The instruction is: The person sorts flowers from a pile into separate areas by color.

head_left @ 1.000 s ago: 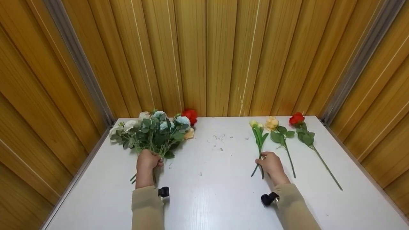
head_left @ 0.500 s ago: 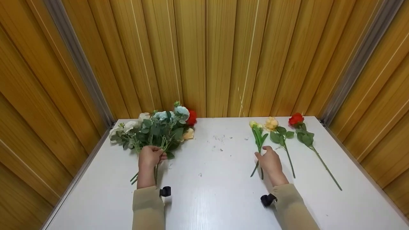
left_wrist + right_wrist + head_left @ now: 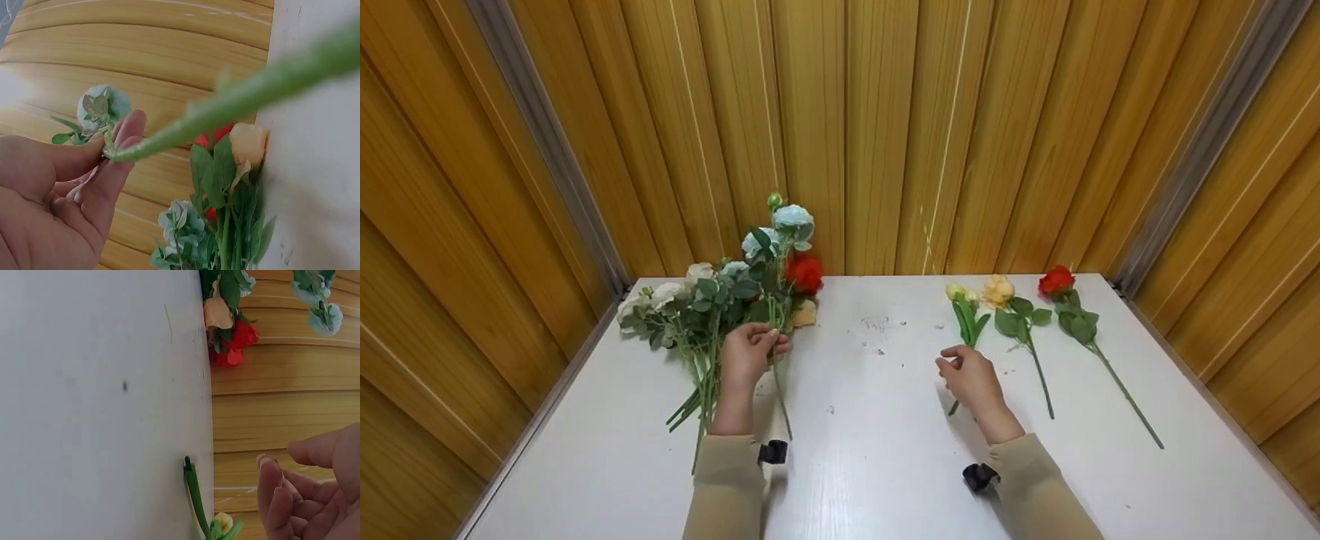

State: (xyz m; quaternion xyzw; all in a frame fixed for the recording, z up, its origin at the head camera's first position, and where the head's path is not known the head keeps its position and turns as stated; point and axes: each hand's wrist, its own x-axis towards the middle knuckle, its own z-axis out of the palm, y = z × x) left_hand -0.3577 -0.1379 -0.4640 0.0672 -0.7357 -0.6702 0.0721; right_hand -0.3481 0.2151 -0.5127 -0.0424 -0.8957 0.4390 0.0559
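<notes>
My left hand (image 3: 745, 358) pinches the green stem of a light blue artificial rose (image 3: 793, 217) between thumb and fingers. Its blooms stand above the pile, and in the left wrist view the stem (image 3: 225, 108) runs close past the camera. Beneath it lies a bunch of artificial flowers: white roses (image 3: 666, 294), a red one (image 3: 805, 274) and a peach one (image 3: 804, 313). My right hand (image 3: 975, 382) holds nothing, its fingers loosely bent. It hovers by the stems of a yellow tulip (image 3: 966, 315), covering part of them. The right wrist view shows a gap between thumb and fingers.
To the right on the white table (image 3: 855, 465), a peach rose (image 3: 998, 289) and a red rose (image 3: 1057, 280) lie side by side, stems toward me. A wood-patterned wall (image 3: 877, 135) closes off the back edge, and side walls flank the table.
My left hand has lifted the light blue rose up and rightward out of the bunch. My right hand has let go of the tulip stems and moved slightly left.
</notes>
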